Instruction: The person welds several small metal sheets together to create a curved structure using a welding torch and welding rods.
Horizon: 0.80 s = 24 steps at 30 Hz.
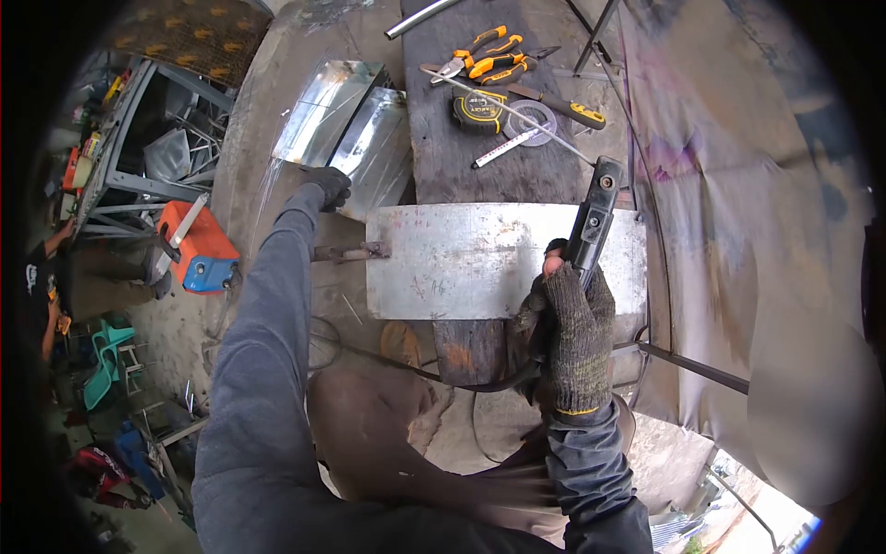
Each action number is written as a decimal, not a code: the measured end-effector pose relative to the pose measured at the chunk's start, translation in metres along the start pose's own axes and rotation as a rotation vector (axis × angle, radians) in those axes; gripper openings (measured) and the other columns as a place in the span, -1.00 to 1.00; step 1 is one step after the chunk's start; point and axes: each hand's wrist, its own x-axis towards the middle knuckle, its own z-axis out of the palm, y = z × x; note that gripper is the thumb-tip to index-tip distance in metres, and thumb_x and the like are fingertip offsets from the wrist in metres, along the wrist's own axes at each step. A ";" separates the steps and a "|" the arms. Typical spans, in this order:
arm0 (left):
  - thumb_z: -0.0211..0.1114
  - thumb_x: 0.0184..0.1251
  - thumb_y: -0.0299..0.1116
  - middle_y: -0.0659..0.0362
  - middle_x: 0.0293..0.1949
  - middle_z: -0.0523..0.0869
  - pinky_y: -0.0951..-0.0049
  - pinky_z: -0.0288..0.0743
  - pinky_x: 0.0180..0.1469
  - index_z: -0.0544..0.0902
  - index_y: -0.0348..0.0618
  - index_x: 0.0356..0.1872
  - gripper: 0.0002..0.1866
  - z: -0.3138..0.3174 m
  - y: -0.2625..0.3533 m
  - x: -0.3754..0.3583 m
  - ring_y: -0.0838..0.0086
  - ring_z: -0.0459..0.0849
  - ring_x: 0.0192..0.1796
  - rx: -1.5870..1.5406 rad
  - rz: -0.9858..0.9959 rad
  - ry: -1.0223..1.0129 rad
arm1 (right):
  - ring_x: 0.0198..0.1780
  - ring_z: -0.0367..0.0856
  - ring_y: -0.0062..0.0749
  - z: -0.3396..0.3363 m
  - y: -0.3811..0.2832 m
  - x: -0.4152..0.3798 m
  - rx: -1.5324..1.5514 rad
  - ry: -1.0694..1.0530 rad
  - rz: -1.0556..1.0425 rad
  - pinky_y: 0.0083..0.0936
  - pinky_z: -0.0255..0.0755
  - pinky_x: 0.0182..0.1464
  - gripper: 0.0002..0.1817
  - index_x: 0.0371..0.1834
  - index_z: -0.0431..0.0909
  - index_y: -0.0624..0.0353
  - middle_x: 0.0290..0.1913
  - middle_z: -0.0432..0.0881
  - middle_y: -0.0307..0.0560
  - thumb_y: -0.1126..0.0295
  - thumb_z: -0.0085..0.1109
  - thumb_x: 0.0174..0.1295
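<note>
My right hand (580, 319), in a grey knitted glove, is closed round a black welding electrode holder (593, 217). A thin welding rod (517, 115) sticks out of its jaw toward the upper left, over the tools. My left hand (329, 187), in a dark glove, has curled fingers at the near edges of two shiny bent sheet metal pieces (329, 115) (377, 152). What those fingers grip, if anything, is hidden. Between my hands a flat, scuffed metal plate (461, 263) with handwritten marks lies across a dark wooden plank (461, 180).
On the plank lie pliers (480, 55), a tape measure (478, 111), a yellow-black handled tool (563, 108), a round clear disc (531, 123) and a white marker (503, 150). An orange-blue machine (198, 247) stands left. A curtain (711, 203) hangs right. Other people (92, 277) are at far left.
</note>
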 end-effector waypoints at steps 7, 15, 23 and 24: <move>0.22 0.41 -0.18 0.18 -0.41 0.75 0.39 0.55 -0.40 0.69 -0.13 -0.09 -0.73 -0.089 0.026 -0.089 0.46 0.67 -0.47 0.070 0.234 0.342 | -0.61 0.50 -0.64 -0.017 0.007 -0.006 0.038 0.045 -0.066 -0.68 0.27 -0.64 -0.68 -0.09 0.55 0.15 -0.51 0.55 -0.29 0.11 0.26 0.39; 0.26 0.46 -0.13 0.10 -0.12 0.75 0.41 0.58 -0.12 0.68 -0.17 0.11 -0.62 0.025 0.070 -0.282 0.42 0.69 -0.17 -0.029 0.717 0.271 | -0.57 0.56 -0.54 -0.038 -0.020 -0.023 0.159 0.093 -0.207 -0.59 0.41 -0.56 -0.69 -0.11 0.52 0.17 -0.52 0.53 -0.25 0.14 0.24 0.39; 0.25 0.39 -0.18 0.05 -0.05 0.69 0.11 0.48 0.19 0.72 -0.03 -0.04 -0.74 0.146 0.076 -0.295 0.13 0.63 0.08 0.412 0.911 0.062 | -0.56 0.42 -0.56 -0.070 -0.022 -0.020 0.307 0.164 -0.174 -0.57 0.36 -0.51 -0.74 -0.08 0.54 0.06 -0.52 0.43 -0.35 0.17 0.27 0.35; 0.25 0.38 -0.18 0.04 -0.10 0.68 0.11 0.48 0.17 0.71 -0.01 -0.07 -0.76 0.146 0.080 -0.298 0.11 0.63 0.06 0.466 0.879 0.133 | -0.56 0.42 -0.56 -0.072 -0.021 -0.017 0.300 0.160 -0.161 -0.57 0.36 -0.51 -0.74 -0.08 0.54 0.06 -0.52 0.43 -0.35 0.17 0.27 0.35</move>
